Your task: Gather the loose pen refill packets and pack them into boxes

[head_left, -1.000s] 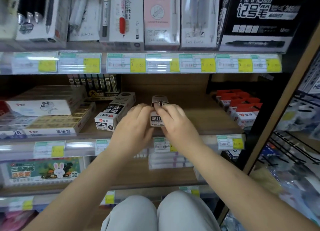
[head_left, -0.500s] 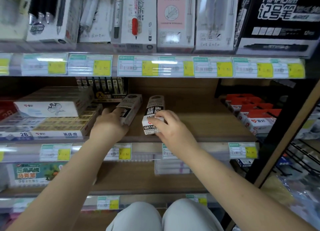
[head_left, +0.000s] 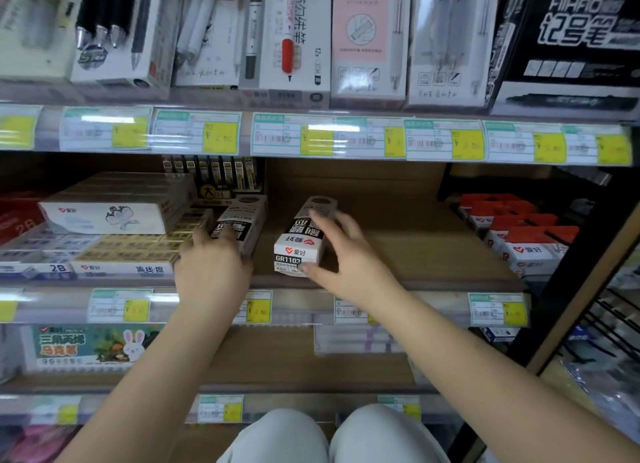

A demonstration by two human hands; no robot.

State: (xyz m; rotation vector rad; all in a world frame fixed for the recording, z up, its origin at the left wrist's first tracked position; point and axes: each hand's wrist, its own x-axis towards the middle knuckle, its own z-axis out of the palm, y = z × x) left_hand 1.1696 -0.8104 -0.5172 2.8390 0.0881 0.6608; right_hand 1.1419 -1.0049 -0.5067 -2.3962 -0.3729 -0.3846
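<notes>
Two white-and-black refill boxes lie lengthwise on the middle wooden shelf (head_left: 398, 254). My left hand (head_left: 213, 268) rests on the front of the left refill box (head_left: 247, 216), fingers on its top and near end. My right hand (head_left: 346, 254) holds the right refill box (head_left: 298, 251), marked GR1103, with the thumb at its front end and the fingers over its top. Both boxes are closed. No loose refill packets show.
Eraser boxes (head_left: 117, 251) are stacked to the left, tight against the left refill box. Red-and-white boxes (head_left: 526, 240) stand at the shelf's right. Bare wood lies between them. Pen boxes (head_left: 294, 36) fill the shelf above, and a wire rack (head_left: 602, 327) is at far right.
My hands have come apart: the left went from the shared box to the left refill box. The right one has kept the GR1103 box and set it down beside it.
</notes>
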